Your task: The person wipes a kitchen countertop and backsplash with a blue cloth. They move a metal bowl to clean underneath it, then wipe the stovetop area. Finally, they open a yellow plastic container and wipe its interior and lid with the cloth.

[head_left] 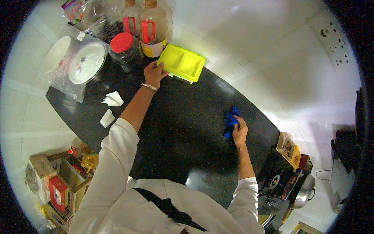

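Observation:
At the back of the black counter, my left hand (155, 74) grips the near left corner of a lime-green plastic box (182, 63). Two recessed panels show on the box's top. The box sits close to the wall, beside the bottles. Farther right, my right hand (240, 130) is closed on a crumpled blue cloth (231, 121), which lies against the counter top (183, 128). Parts of the cloth stick out past the fingers. The tips of my left fingers are partly hidden at the box's edge.
Behind my left hand stand a red-lidded jar (125, 50) and large bottles with red handles (152, 29). A plastic-wrapped pot (87, 64) is at the far left. Crumpled white paper (113, 99) lies nearer. A gas stove (274, 181) is at right, a cluttered wooden shelf (43, 165) lower left.

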Demonstrator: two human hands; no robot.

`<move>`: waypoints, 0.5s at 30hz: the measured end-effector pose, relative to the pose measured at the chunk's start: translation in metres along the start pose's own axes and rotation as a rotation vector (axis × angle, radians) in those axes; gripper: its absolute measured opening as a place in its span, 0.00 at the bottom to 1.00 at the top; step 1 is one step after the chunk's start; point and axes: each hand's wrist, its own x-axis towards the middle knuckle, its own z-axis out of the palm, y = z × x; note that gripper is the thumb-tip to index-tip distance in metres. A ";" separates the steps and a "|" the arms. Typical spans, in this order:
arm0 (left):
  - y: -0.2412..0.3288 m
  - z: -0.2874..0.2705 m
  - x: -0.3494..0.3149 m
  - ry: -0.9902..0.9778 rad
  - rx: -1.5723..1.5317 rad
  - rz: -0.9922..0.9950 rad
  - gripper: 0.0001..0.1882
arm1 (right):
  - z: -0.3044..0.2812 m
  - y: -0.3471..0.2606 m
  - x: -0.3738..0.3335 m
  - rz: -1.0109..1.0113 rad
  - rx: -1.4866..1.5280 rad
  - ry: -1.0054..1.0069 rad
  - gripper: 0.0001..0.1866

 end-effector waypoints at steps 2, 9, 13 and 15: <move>0.009 0.004 -0.013 -0.022 0.012 -0.071 0.17 | 0.003 -0.014 0.003 0.128 0.487 0.123 0.16; 0.061 0.001 -0.147 0.048 -0.231 -0.305 0.16 | -0.001 -0.154 0.025 -0.359 0.298 0.209 0.23; 0.072 -0.009 -0.217 0.021 -0.137 -0.440 0.14 | 0.039 -0.215 0.018 -0.529 -0.061 -0.454 0.31; 0.055 -0.023 -0.239 -0.068 -0.002 -0.175 0.10 | 0.063 -0.228 0.003 -0.639 -0.133 -0.457 0.31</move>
